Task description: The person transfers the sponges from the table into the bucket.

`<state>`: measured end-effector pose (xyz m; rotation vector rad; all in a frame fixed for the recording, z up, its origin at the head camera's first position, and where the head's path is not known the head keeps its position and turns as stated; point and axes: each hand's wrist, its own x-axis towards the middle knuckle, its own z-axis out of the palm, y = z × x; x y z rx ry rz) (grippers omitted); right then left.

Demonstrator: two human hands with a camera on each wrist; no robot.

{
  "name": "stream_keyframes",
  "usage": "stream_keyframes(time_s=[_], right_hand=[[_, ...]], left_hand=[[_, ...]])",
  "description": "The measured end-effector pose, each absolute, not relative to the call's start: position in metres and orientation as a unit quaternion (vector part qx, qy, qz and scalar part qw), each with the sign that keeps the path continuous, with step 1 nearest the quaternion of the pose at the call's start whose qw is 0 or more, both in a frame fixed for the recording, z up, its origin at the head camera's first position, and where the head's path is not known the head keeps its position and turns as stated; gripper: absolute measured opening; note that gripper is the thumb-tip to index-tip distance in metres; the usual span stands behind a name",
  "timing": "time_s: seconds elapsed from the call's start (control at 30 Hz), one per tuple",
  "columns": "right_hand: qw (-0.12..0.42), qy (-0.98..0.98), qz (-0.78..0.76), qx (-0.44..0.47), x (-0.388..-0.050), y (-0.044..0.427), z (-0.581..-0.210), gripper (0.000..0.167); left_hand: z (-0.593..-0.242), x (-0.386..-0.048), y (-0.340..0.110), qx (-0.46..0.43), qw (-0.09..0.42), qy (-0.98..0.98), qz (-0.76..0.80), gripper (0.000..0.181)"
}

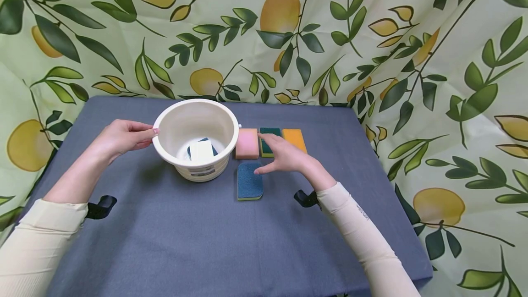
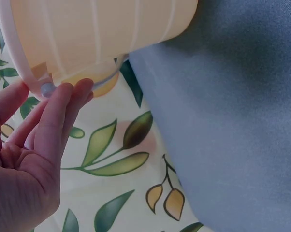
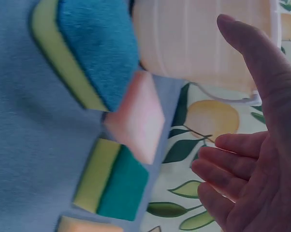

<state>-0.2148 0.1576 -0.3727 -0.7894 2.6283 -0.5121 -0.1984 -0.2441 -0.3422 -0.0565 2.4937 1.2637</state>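
Note:
A cream bucket stands on the table with a white sponge and a dark blue piece under it inside. My left hand pinches the bucket's rim at its left side, thumb over the edge. Above the sponges hovers my right hand, fingers spread and holding nothing. A blue-topped sponge lies nearest its thumb, at the bucket's right front. Behind it are a pink sponge, a green-and-yellow sponge partly covered by the right hand, and an orange sponge.
A blue-grey cloth covers the table. Behind and beside it hangs a curtain printed with lemons and leaves. Black straps show at both wrists. The bucket's thin handle hangs down at its back.

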Motion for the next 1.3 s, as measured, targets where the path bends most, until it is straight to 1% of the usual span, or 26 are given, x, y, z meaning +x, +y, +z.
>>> stream_keyframes(time_s=[0.17, 0.47, 0.8, 1.3], right_hand=[[0.184, 0.926, -0.181, -0.276, -0.211, 0.161, -0.385, 0.112], [0.17, 0.919, -0.202, -0.292, -0.202, 0.165, -0.413, 0.119], [0.158, 0.915, -0.211, -0.306, -0.197, 0.168, -0.436, 0.12], [0.181, 0.909, -0.205, -0.316, -0.191, 0.168, -0.449, 0.126]], left_hand=[[-0.343, -0.199, -0.245, -0.02, 0.173, 0.88, 0.442, 0.07], [-0.344, -0.199, -0.245, -0.024, 0.174, 0.882, 0.437, 0.069], [-0.343, -0.198, -0.244, -0.027, 0.175, 0.882, 0.437, 0.069], [-0.342, -0.198, -0.243, -0.023, 0.171, 0.88, 0.443, 0.068]])
